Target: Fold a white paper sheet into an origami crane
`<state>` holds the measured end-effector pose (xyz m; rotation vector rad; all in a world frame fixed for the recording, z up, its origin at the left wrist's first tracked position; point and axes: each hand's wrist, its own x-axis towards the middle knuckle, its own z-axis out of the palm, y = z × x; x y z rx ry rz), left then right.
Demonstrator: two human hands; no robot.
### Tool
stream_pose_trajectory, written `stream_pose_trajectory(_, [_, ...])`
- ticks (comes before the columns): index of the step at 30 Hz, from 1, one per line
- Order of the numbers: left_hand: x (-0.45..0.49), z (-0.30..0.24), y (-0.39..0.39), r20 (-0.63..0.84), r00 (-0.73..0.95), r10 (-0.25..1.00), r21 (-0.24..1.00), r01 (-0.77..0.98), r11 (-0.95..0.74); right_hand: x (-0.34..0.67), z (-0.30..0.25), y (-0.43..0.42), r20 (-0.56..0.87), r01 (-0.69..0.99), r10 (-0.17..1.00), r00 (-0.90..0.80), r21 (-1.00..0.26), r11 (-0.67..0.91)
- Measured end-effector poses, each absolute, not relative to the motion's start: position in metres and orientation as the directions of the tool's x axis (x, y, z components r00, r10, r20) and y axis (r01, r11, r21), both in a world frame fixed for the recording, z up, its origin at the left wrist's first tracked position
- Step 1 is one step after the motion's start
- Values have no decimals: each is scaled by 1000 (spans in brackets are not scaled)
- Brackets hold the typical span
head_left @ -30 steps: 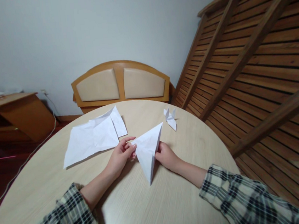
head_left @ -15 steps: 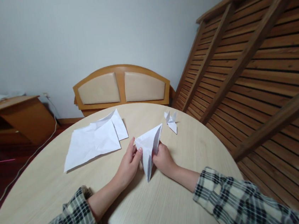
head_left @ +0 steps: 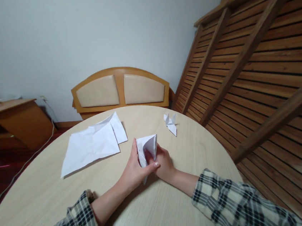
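Note:
A folded white paper stands upright near the middle of the round wooden table, pinched between both hands. My left hand wraps its left side, thumb laid across the front. My right hand grips it from the right, fingers closed behind the paper. The paper's lower point touches the table under my hands. Both sleeves are plaid.
Creased white sheets lie flat to the left on the table. A small folded paper figure rests at the far right side. A wooden chair back stands behind the table, slatted wooden panels to the right, a desk on the left.
The wide paper triangle has been folded inward and raised upright into a narrower shape. Both hands have closed in on it, and my left thumb now lies across its front.

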<state>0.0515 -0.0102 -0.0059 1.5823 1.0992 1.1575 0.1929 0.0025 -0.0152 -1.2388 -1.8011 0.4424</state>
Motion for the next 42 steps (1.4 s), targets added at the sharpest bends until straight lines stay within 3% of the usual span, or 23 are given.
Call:
stream_pose_trajectory(4, [53, -8, -11, 253, 114, 961, 947, 173, -270, 192, -15, 2, 521, 567, 840, -155, -649, 507])
stream_pose_trajectory(13, [48, -17, -10, 300, 51, 953, 946, 110, -304, 190, -11, 5, 540, 591, 835, -100, -643, 487])
stream_pose_trajectory(19, [43, -15, -2, 268, 2, 963, 963, 35, -268, 192, -7, 7, 559, 484, 807, -190, -662, 572])
stream_pose_trajectory(26, [33, -14, 6, 185, -43, 982, 978, -84, -188, 197, -11, 10, 564, 492, 790, -239, -631, 600])
stream_pose_trajectory(35, [25, -2, 9, 10, 35, 999, 960, -281, 0, 207, -15, 20, 616, 377, 713, -334, -606, 700])
stream_pose_trajectory(42, [19, 5, 11, -68, 240, 968, 934, -327, 147, 215, -12, 24, 662, 324, 659, -356, -574, 752])
